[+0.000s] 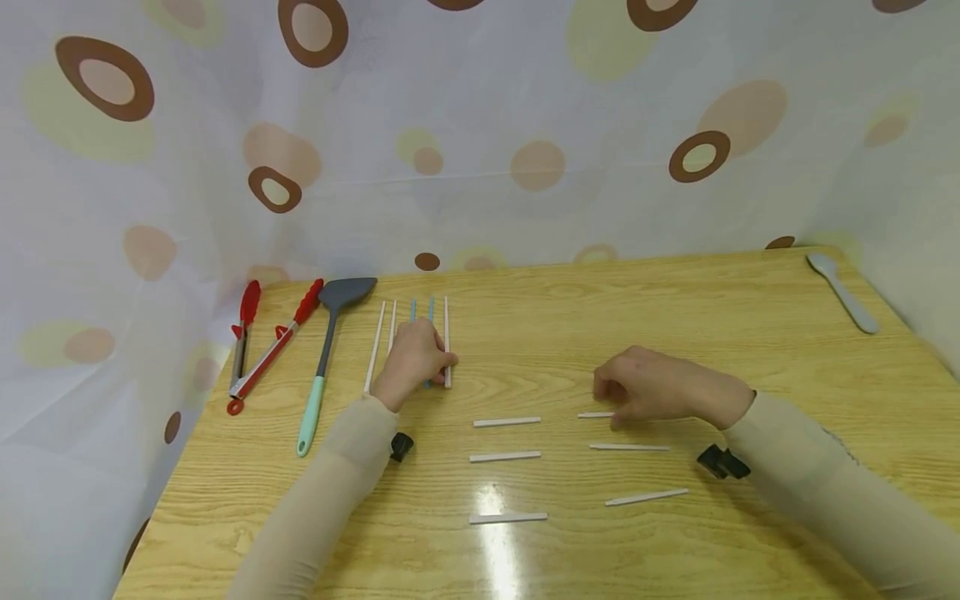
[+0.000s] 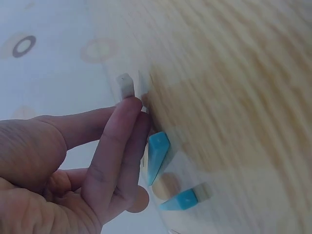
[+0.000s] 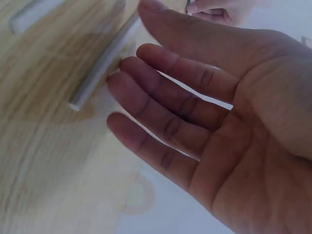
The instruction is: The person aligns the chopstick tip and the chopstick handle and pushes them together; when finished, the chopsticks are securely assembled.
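My left hand (image 1: pixel 414 354) pinches a white chopstick (image 1: pixel 447 333) between thumb and fingers; its blunt end (image 2: pixel 126 86) pokes out past the fingertips in the left wrist view. Just beside it lie two blue chopsticks (image 2: pixel 158 153), partly hidden by the hand in the head view. Further left, two more white chopsticks (image 1: pixel 377 342) lie side by side. Over on the right, my right hand (image 1: pixel 648 383) hovers with parted, slightly bent fingers right at a white chopstick (image 1: pixel 591 415), which shows behind the fingertips in the right wrist view and is partly covered from above.
Several white chopsticks (image 1: pixel 506 457) lie crosswise in two columns mid-table. At the left are a grey spatula with a mint handle (image 1: pixel 311 412) and two red tongs (image 1: pixel 272 362). A grey spoon (image 1: pixel 843 293) rests at the far right. A dotted curtain (image 1: pixel 480 217) borders the wooden table.
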